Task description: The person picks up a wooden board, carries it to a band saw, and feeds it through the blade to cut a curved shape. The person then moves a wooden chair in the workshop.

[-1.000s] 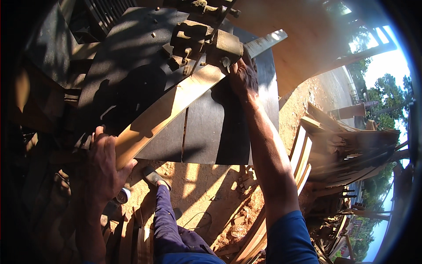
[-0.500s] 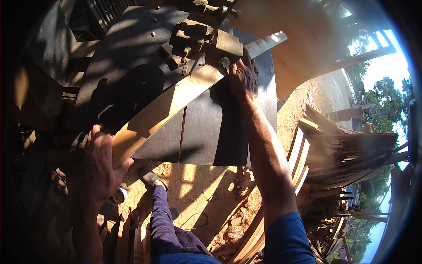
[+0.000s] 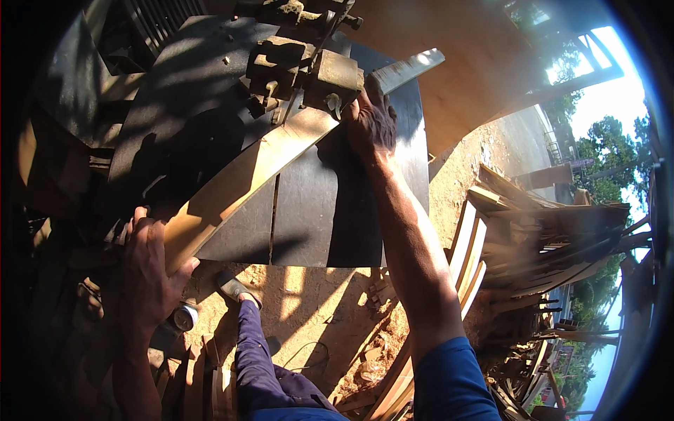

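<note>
Fingers (image 3: pixel 140 235) and thumb of the left hand (image 3: pixel 150 284) part widely around the near end of the board (image 3: pixel 246 172). The right hand's (image 3: pixel 373 128) fingertips are partly hidden; I can't tell their grip. Across the dark table (image 3: pixel 305 221), the board's long axis slants away rightward, past the metal block (image 3: pixel 335 78).

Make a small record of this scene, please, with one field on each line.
Left hand: holds plank's near end
Right hand: on plank, beside block
Plank: pale, slanting across table, partly hidden by block
Table: dark, with a narrow slit
Block: above plank in view
Light: sun and shadow patches
</note>
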`<state>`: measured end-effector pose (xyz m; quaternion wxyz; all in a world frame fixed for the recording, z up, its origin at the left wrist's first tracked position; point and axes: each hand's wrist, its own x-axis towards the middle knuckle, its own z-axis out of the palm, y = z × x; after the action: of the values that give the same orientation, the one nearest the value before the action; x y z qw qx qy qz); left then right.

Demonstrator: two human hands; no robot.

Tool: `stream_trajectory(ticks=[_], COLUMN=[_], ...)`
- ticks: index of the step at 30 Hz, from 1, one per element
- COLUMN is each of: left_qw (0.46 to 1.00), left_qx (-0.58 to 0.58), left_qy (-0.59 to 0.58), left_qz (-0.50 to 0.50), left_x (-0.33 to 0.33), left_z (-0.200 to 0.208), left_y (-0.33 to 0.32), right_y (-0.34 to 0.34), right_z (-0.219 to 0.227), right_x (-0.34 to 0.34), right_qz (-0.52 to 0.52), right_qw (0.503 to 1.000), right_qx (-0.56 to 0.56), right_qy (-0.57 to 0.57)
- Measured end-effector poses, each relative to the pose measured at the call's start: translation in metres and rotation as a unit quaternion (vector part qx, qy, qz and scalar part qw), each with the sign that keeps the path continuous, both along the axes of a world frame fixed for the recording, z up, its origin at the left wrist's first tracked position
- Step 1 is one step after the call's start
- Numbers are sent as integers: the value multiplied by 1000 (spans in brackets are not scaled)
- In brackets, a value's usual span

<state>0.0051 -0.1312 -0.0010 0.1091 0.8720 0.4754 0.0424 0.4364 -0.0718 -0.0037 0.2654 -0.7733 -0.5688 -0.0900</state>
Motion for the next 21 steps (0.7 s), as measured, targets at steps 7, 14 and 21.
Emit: stream_trajectory(ticks=[7, 14, 21], left_qw=[1000, 1000, 1000], left_qx=[18, 5, -4], left_qy=[10, 2, -24], left_qz=[-9, 4, 2], left_x=[2, -1, 5], left_z=[4, 3, 5], left_y=[0, 0, -1], right_y=[2, 3, 1], right_z=[-4, -2, -1], right_x=[1, -2, -3], right_qz=[-12, 3, -4], right_qw=[1000, 1000, 1000], right_qx=[-3, 5, 12], right_qy=[-5, -5, -9])
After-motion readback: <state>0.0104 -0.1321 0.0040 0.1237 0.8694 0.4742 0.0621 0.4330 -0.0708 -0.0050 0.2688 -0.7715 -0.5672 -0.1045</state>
